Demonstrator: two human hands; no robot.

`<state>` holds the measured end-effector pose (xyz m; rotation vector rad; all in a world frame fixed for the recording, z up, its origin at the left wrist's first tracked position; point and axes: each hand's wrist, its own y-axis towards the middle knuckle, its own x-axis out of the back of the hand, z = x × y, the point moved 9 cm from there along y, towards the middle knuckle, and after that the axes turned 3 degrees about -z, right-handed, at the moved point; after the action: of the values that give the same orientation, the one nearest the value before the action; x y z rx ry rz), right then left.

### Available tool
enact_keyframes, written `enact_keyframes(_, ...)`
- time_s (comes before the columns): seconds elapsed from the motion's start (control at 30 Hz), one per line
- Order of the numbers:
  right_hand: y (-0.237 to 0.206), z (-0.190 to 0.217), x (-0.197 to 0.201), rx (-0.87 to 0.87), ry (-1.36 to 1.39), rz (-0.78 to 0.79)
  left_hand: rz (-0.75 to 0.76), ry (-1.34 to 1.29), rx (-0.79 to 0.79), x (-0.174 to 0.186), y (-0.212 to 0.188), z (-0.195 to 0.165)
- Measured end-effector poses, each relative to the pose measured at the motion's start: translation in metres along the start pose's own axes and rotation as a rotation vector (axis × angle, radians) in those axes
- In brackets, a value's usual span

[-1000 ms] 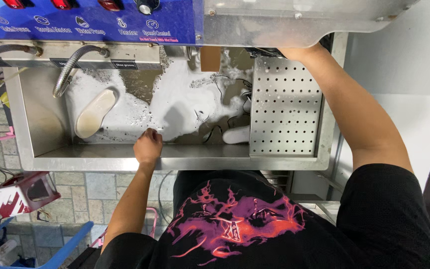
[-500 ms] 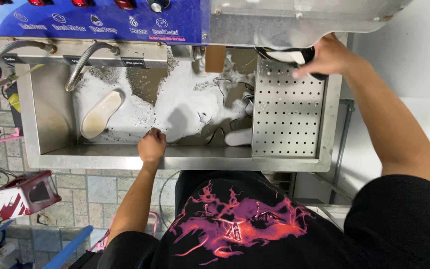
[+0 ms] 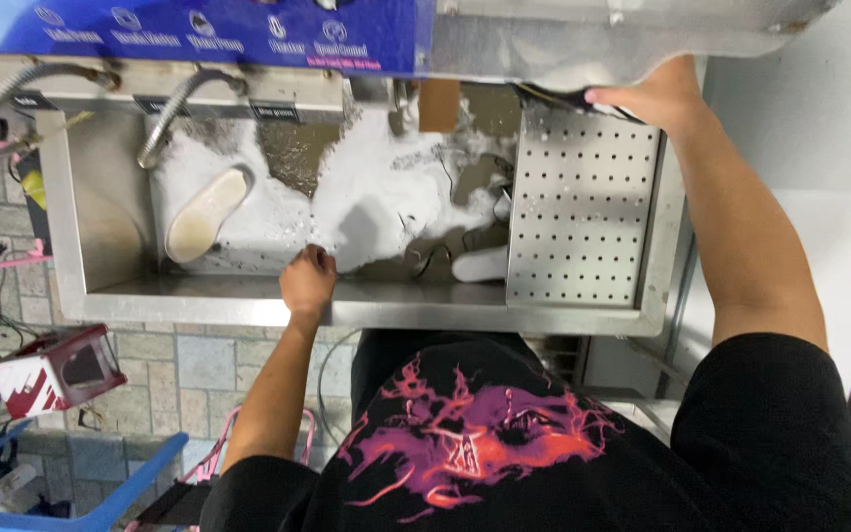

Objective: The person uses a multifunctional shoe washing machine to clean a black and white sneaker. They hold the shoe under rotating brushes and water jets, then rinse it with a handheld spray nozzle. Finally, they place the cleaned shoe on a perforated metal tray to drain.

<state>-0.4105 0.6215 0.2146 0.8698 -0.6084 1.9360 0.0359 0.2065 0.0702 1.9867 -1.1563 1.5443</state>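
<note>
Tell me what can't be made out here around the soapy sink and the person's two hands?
All from the head camera:
- Right hand: fingertips reach under the metal housing, which hides most of a dark thing they touch.
- Left hand: curled at the sink edge; any grasp is hidden by the hand.
- Sink bottom: covered by foam.
- White shoe: partly under the perforated tray.

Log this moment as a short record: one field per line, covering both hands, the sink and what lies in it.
left hand: fist resting on the sink's front edge, at the foam
right hand: reaching under the machine housing, fingers on a dark object, grip unclear
sink: steel basin, holding white foam
shoe sole: pale, lying in the foam, left part of the basin
perforated tray: steel, right side, bare
</note>
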Motion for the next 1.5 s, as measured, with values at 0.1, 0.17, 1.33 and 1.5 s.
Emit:
enact_keyframes(0.1, -0.014, 0.032, -0.005, 0.143, -0.087, -0.089, 0.013, -0.024, 0.013, 0.000, 0.000, 0.000)
enact_keyframes(0.17, -0.022, 0.043, -0.015, 0.153, -0.221, -0.094, 0.013, -0.015, 0.012, -0.001, 0.002, 0.000)
enact_keyframes(1.33, 0.001, -0.044, -0.026, -0.443, -0.352, 0.484, 0.057, 0.020, 0.062, -0.011, 0.005, 0.009)
enact_keyframes(1.5, 0.018, -0.067, -0.034, -0.492, -0.266, 0.589, 0.012, 0.028, 0.021, -0.007, 0.003, 0.005)
